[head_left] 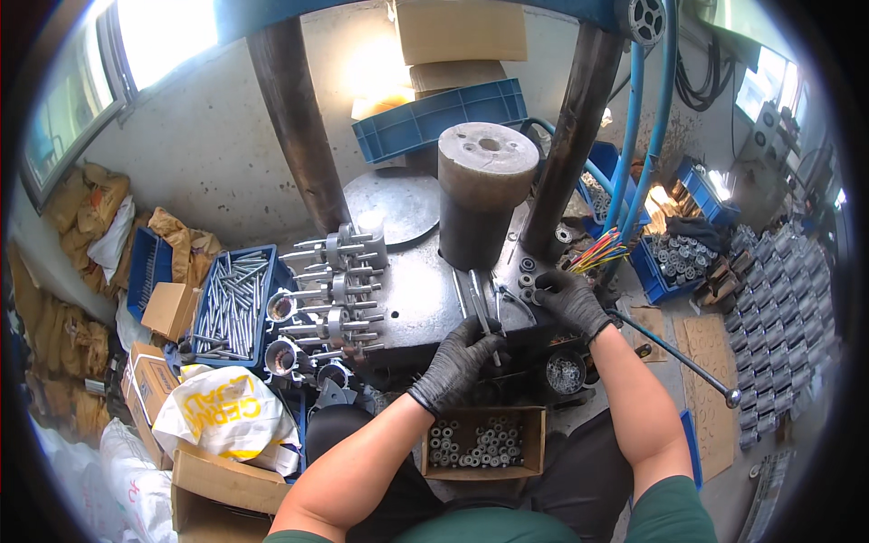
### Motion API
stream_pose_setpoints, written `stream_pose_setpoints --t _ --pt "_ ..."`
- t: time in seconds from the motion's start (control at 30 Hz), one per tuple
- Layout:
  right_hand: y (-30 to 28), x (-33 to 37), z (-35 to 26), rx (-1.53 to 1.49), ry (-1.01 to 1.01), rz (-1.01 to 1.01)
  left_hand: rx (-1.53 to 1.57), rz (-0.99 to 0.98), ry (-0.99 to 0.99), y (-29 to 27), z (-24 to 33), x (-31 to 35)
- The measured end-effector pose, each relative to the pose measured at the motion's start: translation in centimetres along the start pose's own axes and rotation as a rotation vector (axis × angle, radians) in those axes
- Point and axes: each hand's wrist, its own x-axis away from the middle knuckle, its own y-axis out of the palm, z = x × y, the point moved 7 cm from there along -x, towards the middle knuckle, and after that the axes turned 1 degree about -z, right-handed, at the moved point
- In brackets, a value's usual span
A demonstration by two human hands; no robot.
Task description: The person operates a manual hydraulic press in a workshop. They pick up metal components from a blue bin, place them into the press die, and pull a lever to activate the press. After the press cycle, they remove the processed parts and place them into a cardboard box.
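Observation:
My left hand (460,362), in a dark grey glove, is closed around a slim metal shaft (479,297) that slants up over the front of the press table (412,312). Behind the shaft rises a thick steel press ram (489,181) with a wide, pale round top. My right hand (572,303), gloved alike, is at the table's right side with its fingers curled together beside small dark bearings (527,265). Whatever its fingertips pinch is too small to make out. Several shafts fitted with metal rings (339,290) lie stacked at the table's left.
A blue bin (237,308) of metal shafts stands at left. Between my knees sits a cardboard box (484,473) of small bearings. A lever with a ball end (731,397) juts out at right, before stacked metal cylinders (778,326). Dark columns (297,127) flank the ram.

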Motion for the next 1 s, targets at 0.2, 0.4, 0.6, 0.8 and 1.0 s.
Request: stream_pose_setpoints --t 0.2,0.4,0.6,0.8,1.0 --pt "-0.7 1.2 -1.3 -0.426 0.051 -0.043 0.152 -0.197 -0.09 1.8 -1.9 0.7" --pt "1.7 6.0 -7.2 -1.107 0.259 -0.189 -0.183 -0.299 0.028 3.3 -2.5 0.6" --pt "1.5 7.3 -8.2 -1.241 0.195 -0.256 -0.252 -0.273 -0.061 3.6 -2.4 1.1" --pt "-0.2 7.7 -8.5 -0.995 0.031 -0.155 -0.336 -0.223 0.011 3.7 -1.7 1.4" --pt "2.0 8.8 -8.8 -1.134 0.297 -0.211 -0.279 -0.214 0.046 4.0 -1.1 1.7"
